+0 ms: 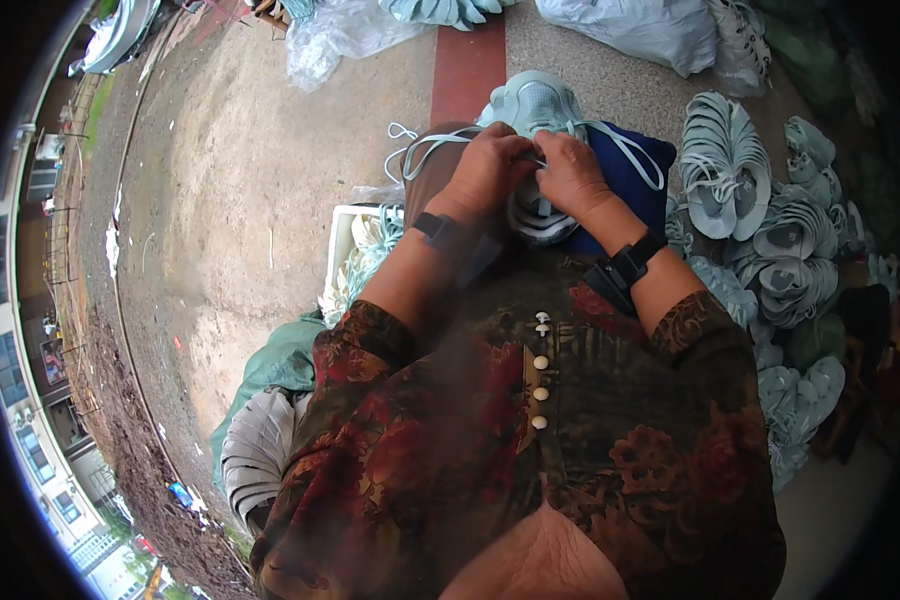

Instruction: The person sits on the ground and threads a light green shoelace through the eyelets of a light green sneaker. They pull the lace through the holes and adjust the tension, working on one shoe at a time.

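Note:
A pale blue shoe upper (536,98) rests across my lap, its toe pointing away from me. Over its lace opening, my left hand (492,168) and my right hand (572,172) come close together, fingertips pinched on the pale blue shoelace (627,143). Loose lace loops stick out on both sides of the upper. The exact spot where my fingers grip is partly hidden behind my knuckles. A dark blue cloth (652,160) lies under the upper on the right.
At my left stands a white bin (338,245) holding pale laces. Behind it are a green sack (275,362) and stacked grey pieces (255,445). Several bundles of pale blue uppers (722,150) pile up on the right. Plastic bags (625,32) lie ahead.

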### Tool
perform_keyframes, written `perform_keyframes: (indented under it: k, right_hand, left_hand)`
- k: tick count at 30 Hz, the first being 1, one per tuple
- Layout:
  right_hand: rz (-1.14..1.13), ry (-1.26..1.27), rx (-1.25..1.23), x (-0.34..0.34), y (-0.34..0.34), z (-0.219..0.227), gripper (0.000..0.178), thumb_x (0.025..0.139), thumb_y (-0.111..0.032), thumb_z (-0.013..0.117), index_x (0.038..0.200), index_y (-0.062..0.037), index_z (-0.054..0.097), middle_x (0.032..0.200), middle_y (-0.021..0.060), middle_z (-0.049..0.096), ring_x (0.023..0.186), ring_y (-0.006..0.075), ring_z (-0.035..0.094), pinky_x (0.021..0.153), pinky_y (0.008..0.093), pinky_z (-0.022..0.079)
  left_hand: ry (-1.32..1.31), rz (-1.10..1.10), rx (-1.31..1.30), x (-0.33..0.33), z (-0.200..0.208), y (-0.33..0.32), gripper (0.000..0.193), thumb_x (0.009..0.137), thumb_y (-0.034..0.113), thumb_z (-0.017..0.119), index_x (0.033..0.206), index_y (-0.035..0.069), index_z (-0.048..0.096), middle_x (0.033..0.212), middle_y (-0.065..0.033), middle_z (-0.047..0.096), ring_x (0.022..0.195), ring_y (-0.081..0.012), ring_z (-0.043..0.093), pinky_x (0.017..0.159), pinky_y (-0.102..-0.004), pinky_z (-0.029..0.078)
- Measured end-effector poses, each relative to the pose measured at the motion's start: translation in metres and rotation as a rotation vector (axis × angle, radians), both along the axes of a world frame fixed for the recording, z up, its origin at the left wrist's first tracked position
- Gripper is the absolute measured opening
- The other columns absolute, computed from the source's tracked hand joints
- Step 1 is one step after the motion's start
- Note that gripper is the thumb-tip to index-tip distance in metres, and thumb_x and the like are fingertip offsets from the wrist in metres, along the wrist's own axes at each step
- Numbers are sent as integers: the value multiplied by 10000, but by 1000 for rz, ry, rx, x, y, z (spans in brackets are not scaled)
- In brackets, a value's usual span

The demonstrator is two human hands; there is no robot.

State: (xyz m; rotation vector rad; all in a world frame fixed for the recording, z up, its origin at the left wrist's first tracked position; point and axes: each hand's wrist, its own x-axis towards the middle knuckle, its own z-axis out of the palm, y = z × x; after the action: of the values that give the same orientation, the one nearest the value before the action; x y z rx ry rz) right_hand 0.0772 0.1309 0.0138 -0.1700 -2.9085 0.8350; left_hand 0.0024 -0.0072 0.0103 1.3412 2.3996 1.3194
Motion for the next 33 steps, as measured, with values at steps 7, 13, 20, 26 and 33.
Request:
perform_keyframes:
  k: [7, 13, 20, 26, 33]
  right_hand:
    - [-65, 152, -103, 15, 18, 2, 226, 671, -63, 646, 869, -42, 539, 837, 166, 567, 830, 351, 560, 721, 405, 461]
    - [121, 422, -46, 8, 27, -20, 229, 708, -52, 584, 936, -54, 568, 884, 190, 560, 848, 360, 553, 751, 422, 464]
    - [45, 49, 210, 14, 33, 14, 317, 687, 37, 519, 985, -55, 574, 845, 204, 581, 808, 376, 572, 677, 429, 471]
    - [211, 91, 310, 3, 45, 7, 171, 698, 2, 535, 827, -52, 633, 754, 190, 596, 750, 360, 591, 668, 425, 485]
    - [556, 100, 544, -18, 47, 28, 47, 715, -60, 554, 743, -42, 587, 735, 145, 572, 713, 318, 584, 606, 395, 485]
  left_hand:
    - [5, 66, -55, 5, 0, 3, 97, 703, 41, 655, 798, 28, 642, 811, -105, 589, 742, -287, 595, 661, -324, 475]
    - [-3, -267, 442, 22, 48, 38, 94, 760, 44, 625, 844, 26, 588, 800, -119, 579, 723, -290, 568, 675, -324, 464]
    - [-375, -59, 93, 16, 7, 13, 88, 840, 80, 604, 875, 1, 584, 732, -47, 602, 716, -93, 563, 696, -268, 473]
    - [-226, 85, -12, 13, -3, 18, 110, 771, 115, 641, 860, 49, 640, 767, -143, 639, 704, -274, 628, 647, -339, 490]
    - [7, 154, 49, 21, 9, 3, 63, 728, 163, 653, 749, 104, 653, 721, -85, 622, 696, -306, 607, 615, -381, 484]
